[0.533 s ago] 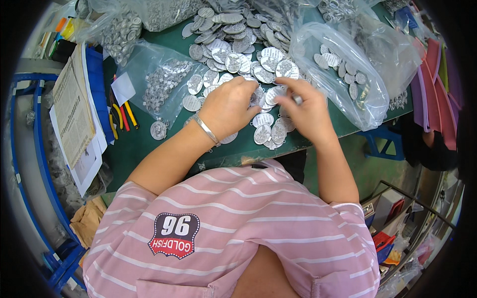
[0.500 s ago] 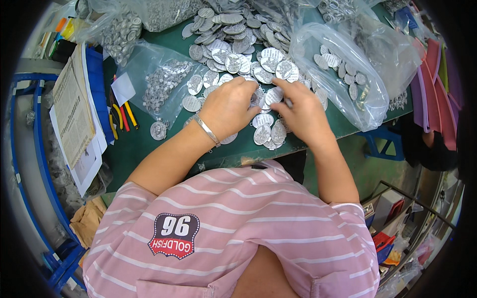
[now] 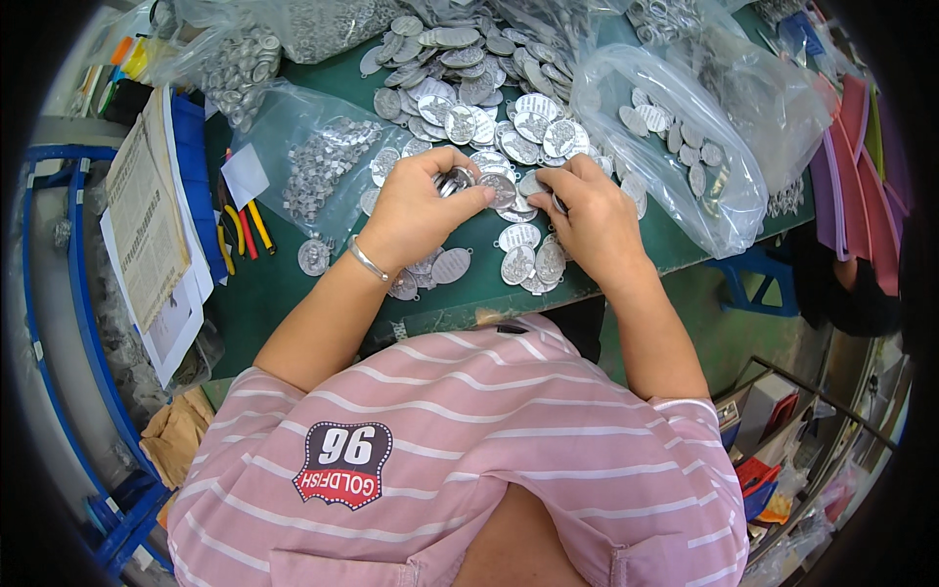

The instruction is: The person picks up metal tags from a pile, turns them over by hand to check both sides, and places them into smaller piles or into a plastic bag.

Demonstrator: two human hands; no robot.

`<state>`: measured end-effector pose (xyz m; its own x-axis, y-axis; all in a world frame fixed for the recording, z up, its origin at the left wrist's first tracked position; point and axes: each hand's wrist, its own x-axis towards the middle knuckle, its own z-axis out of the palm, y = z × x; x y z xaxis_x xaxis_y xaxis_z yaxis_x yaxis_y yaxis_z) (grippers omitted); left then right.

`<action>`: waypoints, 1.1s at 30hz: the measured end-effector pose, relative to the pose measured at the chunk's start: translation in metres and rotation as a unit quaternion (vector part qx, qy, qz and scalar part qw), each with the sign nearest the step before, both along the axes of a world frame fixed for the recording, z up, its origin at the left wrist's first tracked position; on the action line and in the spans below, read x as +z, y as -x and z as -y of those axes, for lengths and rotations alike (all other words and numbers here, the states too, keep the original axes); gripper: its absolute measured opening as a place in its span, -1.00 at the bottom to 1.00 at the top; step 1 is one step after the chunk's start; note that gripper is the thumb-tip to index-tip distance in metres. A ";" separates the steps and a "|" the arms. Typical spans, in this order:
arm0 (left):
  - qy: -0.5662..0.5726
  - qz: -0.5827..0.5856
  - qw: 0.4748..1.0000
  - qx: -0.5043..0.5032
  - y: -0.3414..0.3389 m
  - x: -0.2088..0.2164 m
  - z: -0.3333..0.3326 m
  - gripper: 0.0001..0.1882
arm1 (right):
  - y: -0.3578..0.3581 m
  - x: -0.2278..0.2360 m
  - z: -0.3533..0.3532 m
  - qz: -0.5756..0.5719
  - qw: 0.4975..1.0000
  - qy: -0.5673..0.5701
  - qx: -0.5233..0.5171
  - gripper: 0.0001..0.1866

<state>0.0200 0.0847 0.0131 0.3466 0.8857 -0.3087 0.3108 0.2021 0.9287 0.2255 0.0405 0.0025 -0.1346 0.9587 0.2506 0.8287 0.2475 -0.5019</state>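
Observation:
Silver oval medals with small loops lie in a heap (image 3: 469, 59) on the green table, spreading toward me. My left hand (image 3: 416, 210), with a metal bangle on its wrist, is closed round a few medals (image 3: 454, 182) standing on edge between thumb and fingers. Just right of it, my right hand (image 3: 595, 215) is closed, with a medal (image 3: 531, 184) at its fingertips. The edge of another shows under its curled fingers. Between the hands a medal (image 3: 499, 190) touches the left thumb tip. Below them lie a small cluster (image 3: 518, 264) and another group (image 3: 450, 266) by the left wrist.
A clear bag (image 3: 724, 210) with some medals lies to the right. On the left, small metal pieces (image 3: 333, 157) rest on a flat bag, beside pliers (image 3: 235, 230) and a blue bin (image 3: 191, 176) with papers. More filled bags (image 3: 240, 73) stand behind. The table's front edge (image 3: 430, 318) is near me.
My left hand has shifted left and turned, now showing medals gathered in its grip. My right hand has moved slightly, its fingers more curled. Medals by the left wrist have come into view.

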 end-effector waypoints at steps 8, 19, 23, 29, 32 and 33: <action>0.159 0.153 0.975 0.038 0.005 0.004 0.000 -0.84 | -0.007 -0.007 -0.006 -0.302 0.950 0.032 -0.069 -0.88; 0.159 0.200 0.966 0.034 0.003 0.002 0.002 -0.81 | 0.012 -0.003 0.003 0.008 0.999 -0.006 -0.042 -0.75; 0.181 0.235 0.953 0.057 0.005 0.001 0.004 -0.85 | 0.004 -0.009 -0.001 -0.116 0.992 0.002 -0.053 -0.82; 0.208 0.305 0.925 0.092 -0.002 -0.002 0.009 -0.85 | -0.009 0.002 -0.005 -0.783 0.580 0.224 -0.004 -0.75; 0.208 0.314 0.922 0.090 -0.003 -0.001 0.009 -0.85 | -0.002 0.012 -0.006 -0.782 0.580 0.226 -0.033 -0.78; 0.208 0.313 0.922 0.092 -0.003 0.000 0.009 -0.85 | -0.003 0.007 -0.005 -0.771 0.590 0.238 -0.029 -0.80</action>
